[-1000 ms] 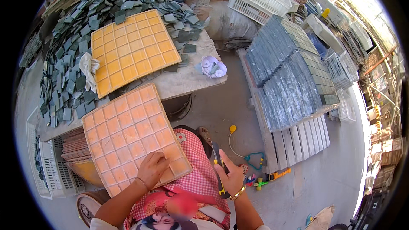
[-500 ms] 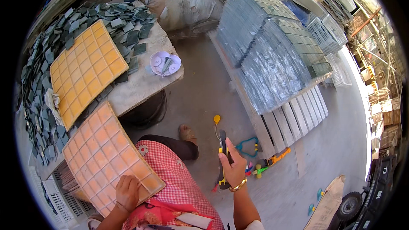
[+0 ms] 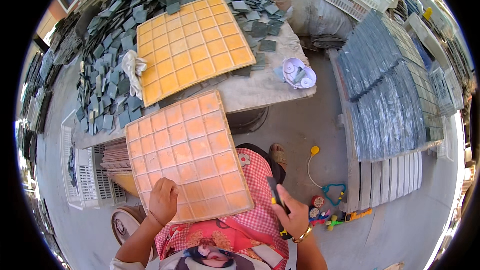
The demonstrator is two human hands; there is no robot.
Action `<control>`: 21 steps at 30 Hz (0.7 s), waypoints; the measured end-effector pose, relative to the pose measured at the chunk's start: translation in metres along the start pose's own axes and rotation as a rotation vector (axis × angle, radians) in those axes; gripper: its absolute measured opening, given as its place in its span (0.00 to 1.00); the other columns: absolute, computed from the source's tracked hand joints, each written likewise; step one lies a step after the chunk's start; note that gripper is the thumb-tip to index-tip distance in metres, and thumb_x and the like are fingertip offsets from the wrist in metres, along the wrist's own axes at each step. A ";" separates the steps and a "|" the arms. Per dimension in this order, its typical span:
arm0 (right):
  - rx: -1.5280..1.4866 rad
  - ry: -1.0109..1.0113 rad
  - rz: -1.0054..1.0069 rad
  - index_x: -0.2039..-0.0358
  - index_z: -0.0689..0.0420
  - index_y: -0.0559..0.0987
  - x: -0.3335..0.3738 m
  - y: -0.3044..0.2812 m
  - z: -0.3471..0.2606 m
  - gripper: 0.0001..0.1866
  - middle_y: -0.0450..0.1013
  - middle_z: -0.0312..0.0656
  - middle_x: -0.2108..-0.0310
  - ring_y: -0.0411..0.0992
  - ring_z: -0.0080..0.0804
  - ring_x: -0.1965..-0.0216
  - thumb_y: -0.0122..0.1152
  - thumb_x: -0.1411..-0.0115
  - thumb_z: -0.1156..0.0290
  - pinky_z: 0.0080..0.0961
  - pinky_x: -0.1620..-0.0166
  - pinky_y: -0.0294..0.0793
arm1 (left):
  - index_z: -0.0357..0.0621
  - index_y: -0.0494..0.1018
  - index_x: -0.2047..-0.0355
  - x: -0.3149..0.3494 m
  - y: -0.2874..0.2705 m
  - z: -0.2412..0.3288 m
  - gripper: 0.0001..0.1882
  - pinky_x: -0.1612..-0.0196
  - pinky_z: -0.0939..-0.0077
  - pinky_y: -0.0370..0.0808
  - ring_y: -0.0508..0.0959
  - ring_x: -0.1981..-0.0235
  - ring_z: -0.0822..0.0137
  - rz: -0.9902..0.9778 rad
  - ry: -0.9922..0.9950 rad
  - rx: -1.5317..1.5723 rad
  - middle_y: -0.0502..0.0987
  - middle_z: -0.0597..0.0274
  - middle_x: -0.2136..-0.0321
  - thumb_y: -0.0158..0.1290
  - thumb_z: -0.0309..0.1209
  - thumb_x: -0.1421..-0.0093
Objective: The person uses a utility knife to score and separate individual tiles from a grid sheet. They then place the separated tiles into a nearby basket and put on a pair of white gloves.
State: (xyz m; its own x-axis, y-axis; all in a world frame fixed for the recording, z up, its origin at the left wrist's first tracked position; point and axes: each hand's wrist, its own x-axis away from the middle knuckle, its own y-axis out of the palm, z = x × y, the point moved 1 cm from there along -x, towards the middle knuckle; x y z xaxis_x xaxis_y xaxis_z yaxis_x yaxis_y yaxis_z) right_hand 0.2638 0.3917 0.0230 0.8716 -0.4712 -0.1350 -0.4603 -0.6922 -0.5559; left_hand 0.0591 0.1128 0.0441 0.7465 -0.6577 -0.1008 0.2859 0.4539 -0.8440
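A square orange grid tray (image 3: 187,145) lies tilted across my lap, its far edge by the table. My left hand (image 3: 164,199) is over the tray's near left part with its fingers curled together; anything between them is hidden. My right hand (image 3: 295,216) is closed around a black and yellow utility knife (image 3: 275,192), just right of the tray and apart from it. Under both lies a red checked apron (image 3: 257,172). On the table ahead, a yellow grid tray (image 3: 195,45) rests among loose dark green tiles (image 3: 107,65).
A lilac bowl (image 3: 309,77) stands at the table's (image 3: 272,90) right corner. Wrapped tile stacks (image 3: 385,115) sit on a pallet (image 3: 382,185) to the right. Toys (image 3: 332,220) lie on the floor nearby. A white crate (image 3: 90,177) is at left, a round stool (image 3: 122,227) beside me.
The view has turned left, shifting the scene rightward. My left hand has moved toward the orange tray's left side. My right hand has brought the utility knife closer to the tray.
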 end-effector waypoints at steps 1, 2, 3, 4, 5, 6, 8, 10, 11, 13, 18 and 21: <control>-0.010 -0.067 -0.109 0.43 0.51 0.69 0.000 0.016 -0.013 0.28 0.74 0.46 0.77 0.73 0.40 0.80 0.63 0.46 0.65 0.30 0.76 0.72 | 0.37 0.65 0.74 0.008 -0.007 -0.012 0.03 0.69 0.59 0.66 0.69 0.72 0.47 0.050 -0.060 -0.004 0.67 0.49 0.76 0.49 0.23 0.47; -0.009 -0.112 -0.214 0.41 0.48 0.68 0.000 0.030 -0.024 0.29 0.74 0.44 0.78 0.72 0.40 0.82 0.62 0.45 0.63 0.32 0.78 0.71 | 0.37 0.65 0.74 0.015 -0.013 -0.025 0.04 0.69 0.59 0.66 0.69 0.72 0.47 0.094 -0.126 0.000 0.67 0.49 0.76 0.49 0.23 0.46; 0.080 -0.135 -0.283 0.41 0.46 0.67 -0.001 0.039 -0.032 0.30 0.74 0.44 0.78 0.71 0.40 0.82 0.60 0.44 0.62 0.32 0.79 0.71 | 0.37 0.65 0.75 0.023 -0.018 -0.037 0.06 0.70 0.60 0.66 0.68 0.73 0.48 0.138 -0.133 -0.025 0.67 0.49 0.77 0.49 0.25 0.45; 0.173 -0.156 -0.349 0.40 0.45 0.65 -0.002 0.046 -0.040 0.30 0.73 0.44 0.78 0.71 0.40 0.83 0.59 0.44 0.62 0.33 0.80 0.70 | 0.37 0.64 0.76 0.033 -0.023 -0.046 0.07 0.70 0.61 0.65 0.68 0.74 0.48 0.187 -0.185 -0.064 0.67 0.49 0.77 0.50 0.27 0.44; 0.269 -0.174 -0.413 0.39 0.44 0.64 -0.003 0.051 -0.045 0.30 0.73 0.43 0.78 0.70 0.40 0.84 0.58 0.43 0.61 0.33 0.81 0.70 | 0.37 0.64 0.76 0.043 -0.025 -0.054 0.09 0.70 0.62 0.65 0.67 0.74 0.49 0.221 -0.234 -0.093 0.67 0.50 0.77 0.50 0.28 0.44; 0.302 -0.156 -0.411 0.40 0.44 0.65 -0.006 0.054 -0.049 0.29 0.73 0.43 0.78 0.71 0.41 0.83 0.58 0.43 0.61 0.34 0.80 0.71 | 0.37 0.64 0.77 0.052 -0.026 -0.061 0.10 0.71 0.62 0.65 0.67 0.75 0.49 0.249 -0.300 -0.121 0.67 0.50 0.77 0.51 0.29 0.43; 0.366 -0.126 -0.388 0.42 0.44 0.67 -0.012 0.059 -0.054 0.28 0.74 0.44 0.78 0.72 0.42 0.82 0.59 0.44 0.61 0.34 0.78 0.72 | 0.38 0.66 0.71 0.064 -0.020 -0.070 0.11 0.72 0.71 0.64 0.64 0.77 0.61 0.392 -0.290 -0.023 0.64 0.58 0.78 0.54 0.33 0.43; 0.412 -0.095 -0.436 0.41 0.45 0.66 -0.014 0.064 -0.059 0.28 0.73 0.45 0.78 0.72 0.43 0.81 0.57 0.43 0.61 0.36 0.78 0.72 | 0.38 0.67 0.66 0.075 -0.009 -0.075 0.12 0.73 0.75 0.63 0.62 0.77 0.67 0.509 -0.400 0.177 0.62 0.62 0.77 0.55 0.33 0.43; 0.459 -0.058 -0.464 0.41 0.45 0.66 -0.013 0.067 -0.061 0.28 0.73 0.45 0.78 0.72 0.44 0.81 0.57 0.43 0.60 0.37 0.77 0.72 | 0.38 0.67 0.65 0.079 -0.005 -0.077 0.12 0.73 0.76 0.62 0.61 0.77 0.68 0.551 -0.429 0.189 0.62 0.63 0.76 0.55 0.32 0.44; 0.497 -0.016 -0.525 0.41 0.45 0.66 -0.008 0.074 -0.066 0.28 0.73 0.46 0.78 0.73 0.44 0.80 0.56 0.42 0.60 0.38 0.77 0.72 | 0.39 0.67 0.61 0.082 0.001 -0.082 0.13 0.73 0.79 0.62 0.60 0.76 0.71 0.628 -0.480 0.251 0.61 0.64 0.74 0.55 0.30 0.45; 0.441 -0.011 -0.604 0.41 0.50 0.66 0.003 0.089 -0.070 0.28 0.75 0.50 0.75 0.75 0.45 0.75 0.56 0.42 0.61 0.37 0.73 0.74 | 0.39 0.68 0.62 0.075 -0.004 -0.081 0.12 0.70 0.77 0.64 0.63 0.74 0.69 0.635 -0.455 0.253 0.63 0.62 0.72 0.54 0.25 0.47; 0.259 -0.084 -0.412 0.42 0.52 0.67 -0.003 0.078 -0.063 0.27 0.76 0.50 0.73 0.74 0.45 0.78 0.57 0.42 0.60 0.37 0.75 0.73 | 0.40 0.70 0.64 0.066 -0.010 -0.059 0.12 0.66 0.71 0.67 0.68 0.70 0.63 0.632 -0.157 0.009 0.68 0.59 0.69 0.54 0.23 0.50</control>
State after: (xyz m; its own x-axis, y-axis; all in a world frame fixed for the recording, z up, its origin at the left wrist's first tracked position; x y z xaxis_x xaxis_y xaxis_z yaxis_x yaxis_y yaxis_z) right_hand 0.2142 0.3045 0.0319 0.9878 -0.1339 0.0798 -0.0263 -0.6479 -0.7613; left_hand 0.0701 0.0294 0.0153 0.8514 -0.1671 -0.4972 -0.2320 0.7302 -0.6427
